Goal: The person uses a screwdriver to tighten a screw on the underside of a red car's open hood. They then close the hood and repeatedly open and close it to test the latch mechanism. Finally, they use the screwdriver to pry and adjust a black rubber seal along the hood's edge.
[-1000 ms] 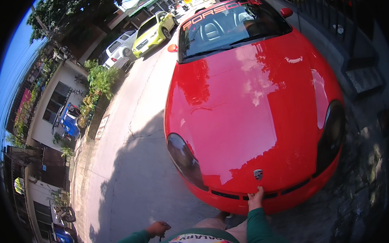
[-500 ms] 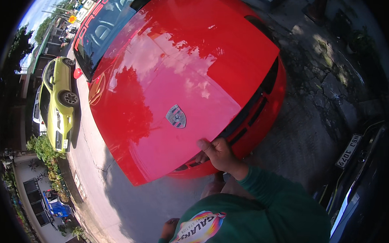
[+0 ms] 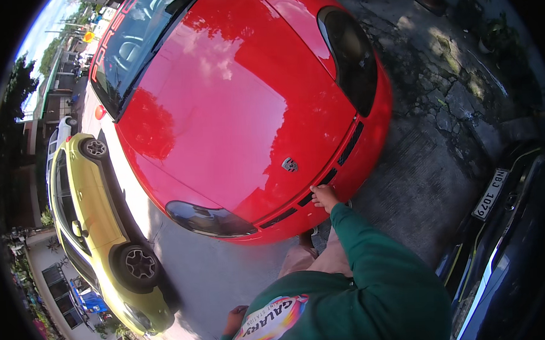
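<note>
A glossy red car hood [image 3: 221,111] lies down flush between two dark headlights, with a silver crest badge [image 3: 290,164] near its front edge. My right hand [image 3: 326,197] is just below that edge, by the dark slots of the red bumper [image 3: 361,172]. Its fingers are curled in, and I see nothing held in them. Down by my left side hangs my left hand [image 3: 237,315], loosely closed and apart from the car. Its palm side is hidden.
A yellow-green car [image 3: 95,220] stands to the left. At the lower right is a dark vehicle [image 3: 502,269] with a white plate [image 3: 491,194]. Cracked concrete [image 3: 445,95] runs along the right, beside potted plants [image 3: 495,36].
The hood has come down from a raised position to flush with the bumper, uncovering both headlights. My right hand was on its front edge and is now below it. The yellow-green car is nearer.
</note>
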Motion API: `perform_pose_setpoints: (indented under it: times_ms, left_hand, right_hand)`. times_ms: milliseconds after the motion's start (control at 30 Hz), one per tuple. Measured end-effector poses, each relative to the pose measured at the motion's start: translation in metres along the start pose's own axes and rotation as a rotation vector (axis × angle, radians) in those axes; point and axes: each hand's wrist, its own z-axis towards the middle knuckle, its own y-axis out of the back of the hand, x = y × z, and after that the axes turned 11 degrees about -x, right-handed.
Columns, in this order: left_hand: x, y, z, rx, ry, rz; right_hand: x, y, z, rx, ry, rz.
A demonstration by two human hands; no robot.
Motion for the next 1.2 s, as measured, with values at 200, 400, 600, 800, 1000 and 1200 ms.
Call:
perform_pose_setpoints:
  times_ms: [200,400,600,800,1000,1200]
  left_hand:
    - [-0.023,-0.013,-0.012,0.030,0.009,-0.012]
    - [-0.013,-0.016,-0.018,-0.006,-0.033,-0.036]
    - [-0.035,-0.028,-0.048,-0.034,0.054,-0.034]
    - [-0.034,-0.037,-0.048,-0.025,0.023,-0.129]
    - [-0.027,-0.057,-0.048,-0.001,0.203,-0.126]
    - [-0.037,-0.068,-0.037,0.000,0.191,-0.061]
  right_hand:
    - [0.042,-0.017,-0.012,0.106,-0.175,0.332]
    - [0.045,-0.041,0.009,0.015,-0.304,0.531]
    - [0.031,-0.044,0.027,0.088,-0.267,0.502]
    - [0.058,-0.035,0.026,0.042,-0.076,-0.239]
    - [0.259,0.028,0.028,-0.494,0.901,-0.668]
    - [0.379,0.045,0.106,-0.619,0.783,-0.895]
